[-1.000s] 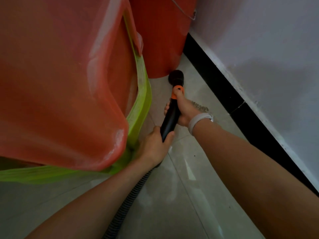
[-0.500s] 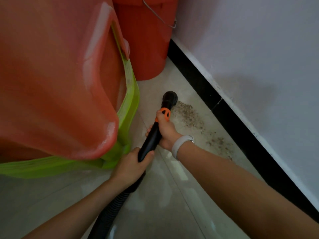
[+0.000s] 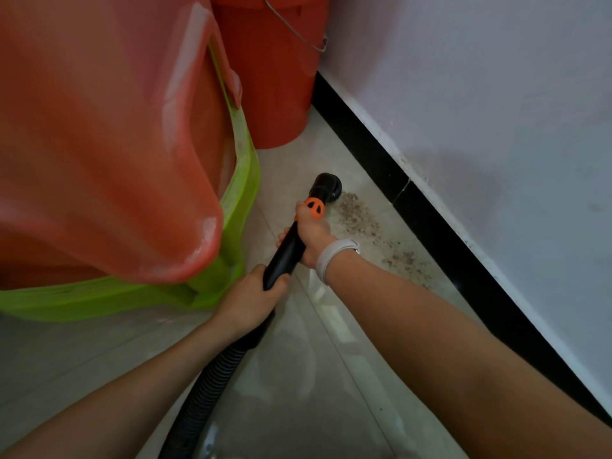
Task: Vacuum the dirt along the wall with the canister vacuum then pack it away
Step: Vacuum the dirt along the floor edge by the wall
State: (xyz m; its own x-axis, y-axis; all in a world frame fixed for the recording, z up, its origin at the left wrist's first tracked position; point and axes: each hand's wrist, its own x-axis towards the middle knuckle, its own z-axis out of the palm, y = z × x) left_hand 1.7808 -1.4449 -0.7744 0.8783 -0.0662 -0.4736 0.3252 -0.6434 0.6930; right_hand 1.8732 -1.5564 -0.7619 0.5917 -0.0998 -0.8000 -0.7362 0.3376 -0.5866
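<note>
Tiled floor (image 3: 298,376), head view. Both hands clench the vacuum wand (image 3: 286,253): right hand (image 3: 311,231) near the nozzle (image 3: 326,187), left hand (image 3: 246,298) behind. Nozzle pulled back from the red bucket (image 3: 268,77), now at the dirt (image 3: 361,220)'s far end; most remains.
</note>
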